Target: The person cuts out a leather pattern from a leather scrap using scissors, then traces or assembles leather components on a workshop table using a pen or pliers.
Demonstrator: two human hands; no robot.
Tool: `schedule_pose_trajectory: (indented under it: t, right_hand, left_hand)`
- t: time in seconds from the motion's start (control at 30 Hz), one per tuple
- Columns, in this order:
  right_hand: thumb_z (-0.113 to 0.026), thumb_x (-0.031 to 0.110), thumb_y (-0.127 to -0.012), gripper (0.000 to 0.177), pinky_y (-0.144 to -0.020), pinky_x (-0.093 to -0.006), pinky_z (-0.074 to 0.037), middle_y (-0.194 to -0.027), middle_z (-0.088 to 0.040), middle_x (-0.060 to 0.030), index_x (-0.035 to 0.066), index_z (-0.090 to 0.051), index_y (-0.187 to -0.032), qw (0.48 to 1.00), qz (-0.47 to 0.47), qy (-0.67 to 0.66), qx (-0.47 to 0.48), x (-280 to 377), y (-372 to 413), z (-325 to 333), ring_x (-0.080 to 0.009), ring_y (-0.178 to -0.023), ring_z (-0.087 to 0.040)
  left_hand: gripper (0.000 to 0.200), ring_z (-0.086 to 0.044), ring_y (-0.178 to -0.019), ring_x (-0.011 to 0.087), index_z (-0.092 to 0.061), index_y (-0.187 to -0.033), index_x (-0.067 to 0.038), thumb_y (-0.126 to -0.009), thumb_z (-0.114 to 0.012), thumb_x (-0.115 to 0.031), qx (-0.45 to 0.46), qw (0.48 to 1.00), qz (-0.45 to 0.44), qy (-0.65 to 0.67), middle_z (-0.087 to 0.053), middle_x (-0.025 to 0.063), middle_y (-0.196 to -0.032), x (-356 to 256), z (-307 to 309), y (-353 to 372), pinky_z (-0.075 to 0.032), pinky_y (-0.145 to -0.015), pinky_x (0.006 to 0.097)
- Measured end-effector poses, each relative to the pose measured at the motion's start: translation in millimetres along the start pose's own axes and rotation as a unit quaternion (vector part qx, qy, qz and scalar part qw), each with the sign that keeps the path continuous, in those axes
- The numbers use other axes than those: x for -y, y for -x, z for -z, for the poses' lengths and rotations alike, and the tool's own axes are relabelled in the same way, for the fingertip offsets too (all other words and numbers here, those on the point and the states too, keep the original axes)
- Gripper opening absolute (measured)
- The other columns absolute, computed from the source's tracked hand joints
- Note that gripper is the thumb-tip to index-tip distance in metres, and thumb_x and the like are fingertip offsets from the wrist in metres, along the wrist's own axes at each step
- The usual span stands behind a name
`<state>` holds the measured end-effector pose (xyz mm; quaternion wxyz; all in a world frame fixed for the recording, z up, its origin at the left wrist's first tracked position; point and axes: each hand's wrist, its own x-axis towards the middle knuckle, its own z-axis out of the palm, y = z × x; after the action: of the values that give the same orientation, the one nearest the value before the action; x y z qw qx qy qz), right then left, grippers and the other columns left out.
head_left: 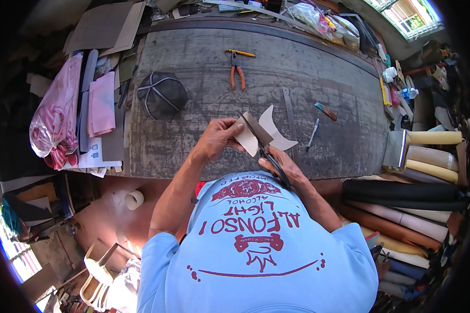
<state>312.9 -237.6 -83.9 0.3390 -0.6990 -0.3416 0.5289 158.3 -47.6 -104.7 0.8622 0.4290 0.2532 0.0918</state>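
My left hand (pixel 219 137) pinches the edge of a cream sheet piece (pixel 247 139), which has a grey-brown part (pixel 258 128) beside it. In my right hand (pixel 287 166) is a pair of black-handled scissors (pixel 282 177). Their blades point up and left, lying across the piece between the cream and grey-brown parts. Just beyond, a cream crescent-shaped cutout (pixel 274 133) rests on the worn dark table (pixel 203 99). A steel ruler (pixel 288 107) lies to its right.
Pliers with orange handles (pixel 237 73) lie below a yellow pencil (pixel 240 52). A dark panelled fabric piece (pixel 162 95) sits at left. Rightward are a pen (pixel 313 134) and a short knife (pixel 326 110). Rolls of material (pixel 402 195) stack at right; a plastic bag (pixel 57 109) hangs over the left side.
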Motion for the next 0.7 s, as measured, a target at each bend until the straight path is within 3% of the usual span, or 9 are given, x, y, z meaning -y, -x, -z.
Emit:
schedule_pose_trajectory:
  t: [0.3,0.43,0.53,0.63,0.7]
  right_hand:
    - [-0.069,0.054,-0.079,0.054,-0.057,-0.0315,-0.031,-0.069,-0.043,0.0001,0.003,-0.054,-0.082,1.000,-0.005,0.015,0.005,-11,-2,0,-0.0115,-0.065,-0.038]
    - [-0.067,0.065,-0.078,0.063,-0.056,-0.0305,-0.031,-0.069,-0.043,0.0004,0.004,-0.054,-0.083,1.000,0.024,0.011,-0.002,-6,1,-1,-0.0116,-0.064,-0.040]
    - [-0.062,0.072,-0.079,0.067,-0.056,-0.0286,-0.031,-0.069,-0.043,0.0009,0.006,-0.053,-0.082,0.998,0.043,-0.039,0.028,-18,0,0,-0.0112,-0.064,-0.042]
    - [-0.056,0.073,-0.082,0.066,-0.056,-0.0268,-0.031,-0.069,-0.043,0.0015,0.008,-0.052,-0.081,0.992,0.046,-0.089,0.079,-15,1,2,-0.0104,-0.064,-0.042]
    - [-0.054,0.072,-0.085,0.063,-0.055,-0.0260,-0.031,-0.069,-0.043,0.0018,0.010,-0.051,-0.080,0.990,0.057,-0.096,0.090,-14,-1,1,-0.0097,-0.064,-0.042]
  left_hand:
    - [0.032,-0.070,-0.079,0.0194,-0.062,-0.111,0.007,-0.096,-0.061,-0.021,-0.006,1.000,0.007,0.025,-0.069,0.0134,-0.093,5,-1,1,-0.062,-0.062,0.0294]
    - [0.032,-0.070,-0.080,0.0201,-0.063,-0.111,0.006,-0.097,-0.059,-0.022,-0.014,0.999,0.006,0.033,-0.069,0.0133,-0.094,2,-4,4,-0.061,-0.062,0.0295]
    - [0.031,-0.069,-0.070,0.0179,-0.063,-0.110,0.007,-0.098,-0.057,-0.021,-0.027,0.999,0.029,-0.004,-0.069,0.0130,-0.090,-10,-7,10,-0.059,-0.058,0.0278]
    - [0.030,-0.067,-0.065,0.0152,-0.063,-0.111,0.007,-0.098,-0.057,-0.020,0.049,0.995,0.085,0.035,-0.069,0.0122,-0.086,-11,20,6,-0.056,-0.055,0.0260]
    - [0.030,-0.066,-0.062,0.0139,-0.063,-0.111,0.006,-0.098,-0.057,-0.020,0.028,0.986,0.099,0.131,-0.068,0.0115,-0.084,0,19,4,-0.055,-0.054,0.0253]
